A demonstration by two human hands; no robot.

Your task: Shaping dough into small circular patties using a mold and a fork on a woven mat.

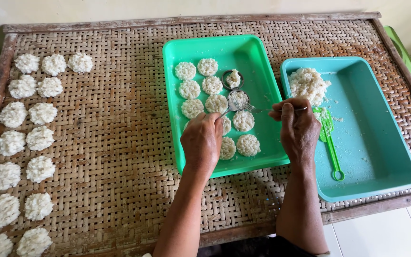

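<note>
both hands sit low centre of the frame: right hand [298,127] pinches a fork [258,109], pressing rice into a metal ring [238,100] in the green tray [258,57]; left hand [201,142], fingers curled, steadies that ring. rice patties [249,144] around, blue tray [381,138] at right.

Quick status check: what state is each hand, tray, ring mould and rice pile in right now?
left hand: over green tray, steadying ring mould
right hand: holding fork
ring mould: filled with rice
second ring mould: partly filled
blue tray: rice heap in corner, green spoon lying inside
</note>
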